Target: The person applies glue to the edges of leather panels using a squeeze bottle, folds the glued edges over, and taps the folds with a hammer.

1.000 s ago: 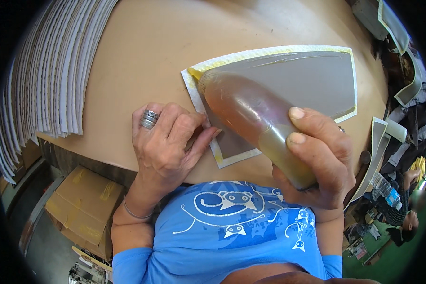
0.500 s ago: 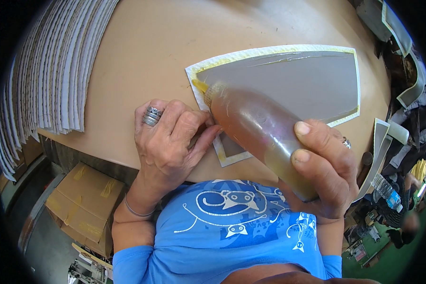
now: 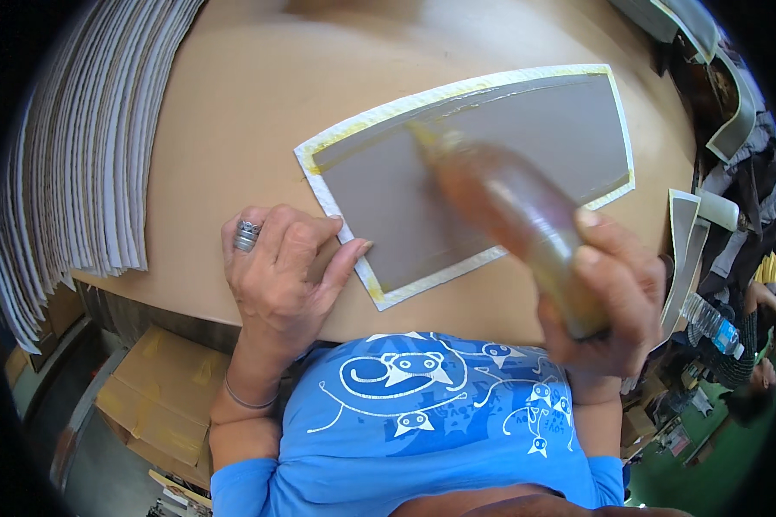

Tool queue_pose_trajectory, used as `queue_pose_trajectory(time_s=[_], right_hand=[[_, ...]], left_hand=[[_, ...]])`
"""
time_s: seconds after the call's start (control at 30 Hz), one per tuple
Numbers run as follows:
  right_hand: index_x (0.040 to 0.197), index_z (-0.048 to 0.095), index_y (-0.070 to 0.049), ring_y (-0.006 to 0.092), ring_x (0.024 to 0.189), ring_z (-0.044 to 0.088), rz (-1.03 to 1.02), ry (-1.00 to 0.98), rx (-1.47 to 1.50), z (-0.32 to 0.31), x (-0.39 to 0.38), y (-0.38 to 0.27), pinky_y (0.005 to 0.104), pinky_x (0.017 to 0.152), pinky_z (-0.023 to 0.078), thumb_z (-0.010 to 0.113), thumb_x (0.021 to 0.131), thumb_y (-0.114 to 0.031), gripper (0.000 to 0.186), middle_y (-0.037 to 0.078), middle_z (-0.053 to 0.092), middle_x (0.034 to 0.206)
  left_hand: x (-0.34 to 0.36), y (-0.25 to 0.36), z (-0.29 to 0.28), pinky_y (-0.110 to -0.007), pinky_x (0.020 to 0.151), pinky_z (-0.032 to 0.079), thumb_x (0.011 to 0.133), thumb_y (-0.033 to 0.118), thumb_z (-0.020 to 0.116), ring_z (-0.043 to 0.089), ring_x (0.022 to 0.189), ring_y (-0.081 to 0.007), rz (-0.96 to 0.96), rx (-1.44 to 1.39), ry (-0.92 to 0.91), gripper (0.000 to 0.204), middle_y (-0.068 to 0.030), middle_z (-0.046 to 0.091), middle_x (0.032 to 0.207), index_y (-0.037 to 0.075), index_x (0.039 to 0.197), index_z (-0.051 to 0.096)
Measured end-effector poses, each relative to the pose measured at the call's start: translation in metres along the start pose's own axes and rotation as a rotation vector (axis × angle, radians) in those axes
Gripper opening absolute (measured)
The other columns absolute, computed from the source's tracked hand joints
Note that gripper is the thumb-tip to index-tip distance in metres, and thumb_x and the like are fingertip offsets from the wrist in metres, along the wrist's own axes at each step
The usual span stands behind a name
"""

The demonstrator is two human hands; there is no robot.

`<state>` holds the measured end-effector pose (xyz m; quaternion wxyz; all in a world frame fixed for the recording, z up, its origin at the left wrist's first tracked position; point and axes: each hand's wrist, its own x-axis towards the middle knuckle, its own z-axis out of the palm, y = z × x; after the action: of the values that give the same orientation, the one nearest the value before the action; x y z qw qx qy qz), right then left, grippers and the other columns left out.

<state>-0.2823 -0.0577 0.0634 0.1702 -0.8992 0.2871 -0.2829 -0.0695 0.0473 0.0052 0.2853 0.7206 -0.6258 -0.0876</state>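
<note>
A grey panel (image 3: 366,211) with a white border lies on the tabletop, its border streaked with yellow. My left hand (image 3: 280,271) holds the panel's near left edge, the thumb over the border and the fingers curled beside it; rings sit on one finger. In my right hand (image 3: 616,297) is a glue squeeze bottle (image 3: 513,202), tilted, with amber liquid inside. Its yellow nozzle points at the upper border, over the panel's left half; whether the tip touches cannot be made out. A wet-looking line runs along the panel's upper edge.
A tall row of stacked white-edged sheets (image 3: 95,146) stands at the left of the table (image 3: 224,103). Below it is a cardboard box (image 3: 159,388). More grey panels (image 3: 733,108) lie at the right edge, with a water bottle (image 3: 711,326) and another person farther off.
The glue bottle's nozzle has moved right and away along the upper border, from the panel's left corner. A yellow streak now trails behind it. My left hand remains at the panel's left edge.
</note>
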Motion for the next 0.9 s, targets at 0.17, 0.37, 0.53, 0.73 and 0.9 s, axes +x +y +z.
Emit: queue_pose_trajectory(time_s=[0.17,0.37,0.53,0.73,0.9], right_hand=[[0.100,0.051,-0.007,0.0313,0.084,0.061,-0.026,0.011,0.027,0.003,0.002,-0.002,0.0384,0.073,0.052,0.068,0.062,0.006,0.043,0.019,0.059,0.098],[0.101,0.055,-0.004,0.0301,0.084,0.062,0.013,0.186,-0.188,-0.010,-0.003,0.023,0.0351,0.072,0.052,0.067,0.057,0.010,0.048,0.017,0.062,0.093],[0.097,0.058,-0.003,0.0285,0.082,0.062,0.004,0.300,-0.273,-0.019,-0.008,0.054,0.0334,0.069,0.052,0.068,0.057,0.009,0.042,0.017,0.062,0.092],[0.096,0.057,-0.002,0.0284,0.083,0.061,0.024,0.249,-0.216,-0.016,-0.009,0.045,0.0340,0.073,0.049,0.069,0.059,0.007,0.041,0.016,0.062,0.092],[0.093,0.059,-0.003,0.0263,0.079,0.062,0.003,0.376,-0.332,-0.030,-0.008,0.078,0.0318,0.067,0.051,0.067,0.055,0.010,0.041,0.013,0.062,0.088]], left_hand=[[0.002,0.000,0.002,-0.033,0.066,0.035,0.059,0.011,0.077,0.048,0.066,-0.0198,0.025,0.002,0.003,0.028,-0.0036,0.052,0.068,0.007,0.080,0.058],[0.001,0.000,0.002,-0.033,0.071,0.035,0.058,0.012,0.078,0.050,0.068,-0.0213,0.014,0.007,0.014,0.030,-0.0038,0.052,0.068,0.008,0.080,0.058],[0.002,0.001,0.003,-0.032,0.068,0.034,0.057,0.009,0.078,0.049,0.063,-0.0205,0.012,0.000,0.011,0.030,-0.0041,0.051,0.066,0.007,0.079,0.057],[0.005,0.002,0.002,-0.029,0.057,0.037,0.062,-0.004,0.072,0.045,0.059,-0.0169,0.024,-0.027,0.016,0.023,-0.0058,0.051,0.066,0.002,0.078,0.056],[0.005,0.004,0.002,-0.030,0.065,0.033,0.061,0.003,0.075,0.046,0.058,-0.0178,0.013,-0.022,0.005,0.027,-0.0039,0.050,0.065,0.006,0.078,0.055]])
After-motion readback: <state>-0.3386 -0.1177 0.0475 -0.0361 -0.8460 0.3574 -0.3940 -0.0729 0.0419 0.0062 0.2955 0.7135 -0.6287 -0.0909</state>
